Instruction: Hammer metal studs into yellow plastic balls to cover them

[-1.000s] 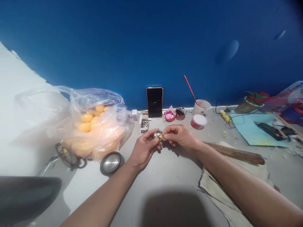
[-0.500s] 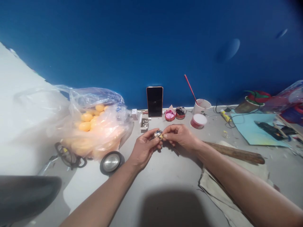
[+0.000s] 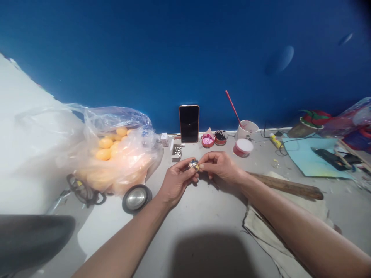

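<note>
Between the fingers of my left hand [image 3: 179, 178] is a small shiny silver ball [image 3: 193, 165], with a yellowish patch on its right side. My right hand [image 3: 218, 166] pinches at that side, its thumb and forefinger closed against the yellowish spot. Whatever those fingertips grip is too small or hidden to name. Both hands are held over the grey table [image 3: 185, 227]. Just beyond them sits a small open box [image 3: 176, 151] of shiny bits.
A phone [image 3: 189, 123] leans against the blue wall. Right of it are a pink tub [image 3: 208, 141], a lidded tub [image 3: 243, 147] and a white cup [image 3: 246, 130]. Left lie a plastic bag [image 3: 124, 154] of orange balls and a round metal lid [image 3: 136, 199]. A wooden stick [image 3: 290, 187] rests on cloth.
Almost nothing differs. The whole view has shifted very slightly, and both hands keep their hold at the silver ball.
</note>
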Demonstrator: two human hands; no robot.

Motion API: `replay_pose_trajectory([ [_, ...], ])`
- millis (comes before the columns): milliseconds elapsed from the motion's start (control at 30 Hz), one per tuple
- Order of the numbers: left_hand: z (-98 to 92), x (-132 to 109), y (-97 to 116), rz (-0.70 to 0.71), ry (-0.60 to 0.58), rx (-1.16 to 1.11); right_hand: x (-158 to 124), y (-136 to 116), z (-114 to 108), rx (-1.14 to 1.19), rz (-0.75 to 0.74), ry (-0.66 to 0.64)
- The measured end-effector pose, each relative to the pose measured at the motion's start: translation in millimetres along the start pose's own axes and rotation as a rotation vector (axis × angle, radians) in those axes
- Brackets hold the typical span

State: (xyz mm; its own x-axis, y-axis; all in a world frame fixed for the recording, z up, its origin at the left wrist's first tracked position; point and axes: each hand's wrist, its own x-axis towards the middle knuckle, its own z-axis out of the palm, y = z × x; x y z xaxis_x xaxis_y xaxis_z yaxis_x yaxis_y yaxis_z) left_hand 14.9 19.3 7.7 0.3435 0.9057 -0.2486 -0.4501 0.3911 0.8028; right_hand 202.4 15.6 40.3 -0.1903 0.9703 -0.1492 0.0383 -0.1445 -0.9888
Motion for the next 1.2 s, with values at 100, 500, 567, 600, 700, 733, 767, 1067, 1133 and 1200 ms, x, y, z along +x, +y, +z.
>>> replay_pose_trajectory([
  [100,-0.4,-0.2,0.2,-0.003,0.005,0.0,-0.8,-2.2,1.1,-0.007,0.012,-0.007],
  [500,0.8,-2.8,0.6,-0.023,-0.002,0.028,-0.8,-6.2,0.0,-0.016,0.054,-0.05],
  [567,0.4,-3.1,0.7,-0.026,-0.017,0.043,-0.2,-5.0,-1.6,-0.027,0.046,-0.07],
  [600,0.3,-3.3,0.9,-0.027,-0.025,0.05,0.2,-4.0,-2.4,-0.032,0.041,-0.076],
  [700,0.8,-4.2,2.0,-0.03,-0.041,0.049,1.5,-0.5,-4.9,-0.04,0.028,-0.083],
  [733,1.3,-4.6,2.6,-0.034,-0.045,0.039,1.8,0.3,-5.6,-0.041,0.026,-0.084],
  [767,2.0,-5.0,3.1,-0.04,-0.05,0.027,1.9,0.7,-6.1,-0.041,0.024,-0.086],
  [1067,4.0,-5.3,1.8,-0.043,-0.05,0.016,-1.4,-2.5,4.8,-0.058,0.019,-0.006],
  [1133,4.7,-5.5,1.9,-0.042,-0.063,-0.008,0.7,0.3,2.9,-0.02,0.012,0.008],
  [1200,5.8,-5.9,3.0,-0.06,-0.082,-0.046,3.8,3.3,-1.5,0.087,0.0,0.014],
])
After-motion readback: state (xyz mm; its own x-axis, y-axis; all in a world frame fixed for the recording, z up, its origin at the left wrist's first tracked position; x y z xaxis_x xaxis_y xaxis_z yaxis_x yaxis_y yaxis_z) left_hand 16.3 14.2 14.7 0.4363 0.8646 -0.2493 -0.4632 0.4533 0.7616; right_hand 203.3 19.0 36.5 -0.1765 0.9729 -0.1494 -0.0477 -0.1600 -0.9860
